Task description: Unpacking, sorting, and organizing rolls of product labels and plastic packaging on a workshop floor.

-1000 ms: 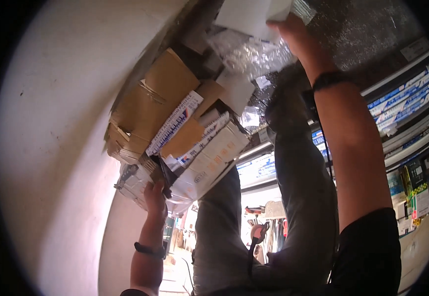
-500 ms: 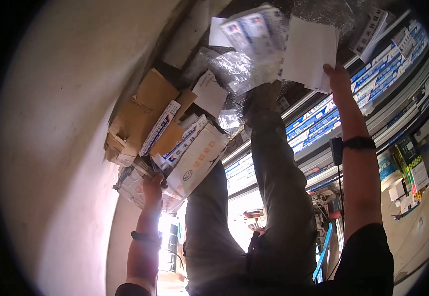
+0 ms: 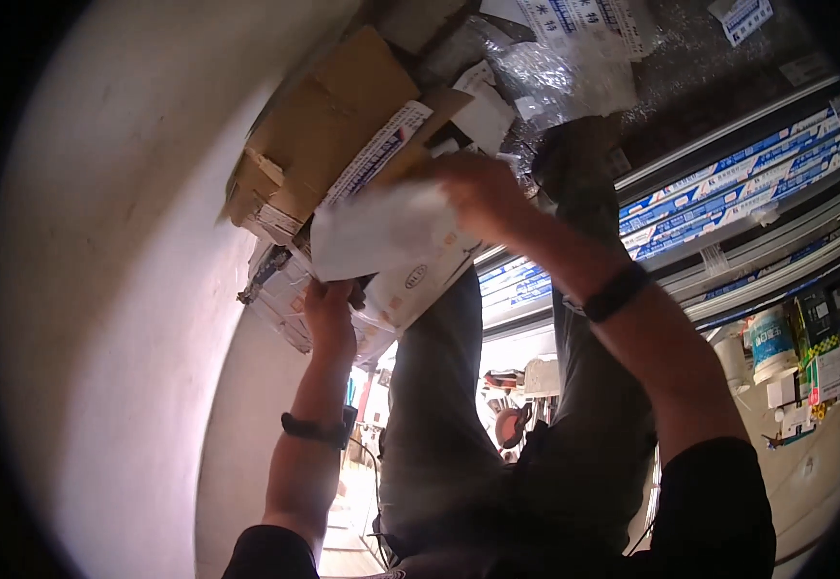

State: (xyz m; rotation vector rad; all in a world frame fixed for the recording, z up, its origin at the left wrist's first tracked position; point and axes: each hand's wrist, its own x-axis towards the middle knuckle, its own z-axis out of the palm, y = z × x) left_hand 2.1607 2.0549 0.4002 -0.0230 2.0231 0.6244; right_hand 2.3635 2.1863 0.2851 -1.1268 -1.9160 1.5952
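My right hand [image 3: 483,198] is smeared by motion over a worn white cardboard box [image 3: 430,265] and grips the edge of a white sheet [image 3: 377,232]. That sheet lies across the mouth of the box, in front of its contents. Lower down, my left hand [image 3: 328,307] is closed on the box's near edge; its fingertips are partly hidden. Out of the box stick brown cardboard pieces [image 3: 333,125] and a long strip [image 3: 377,154] with blue and white print. Another torn white piece [image 3: 486,106] stands behind my right hand.
Crumpled clear plastic film [image 3: 555,82] and printed sheets [image 3: 589,24] lie on the dark floor ahead. To the right, long bars [image 3: 719,188] with blue and white wrapping are stacked. A pale wall [image 3: 140,212] rises at the left. A white tub [image 3: 772,338] stands far right.
My right hand has swung left with the white sheet, from above the floor to the box. The left hand still holds the box; the view has shifted.
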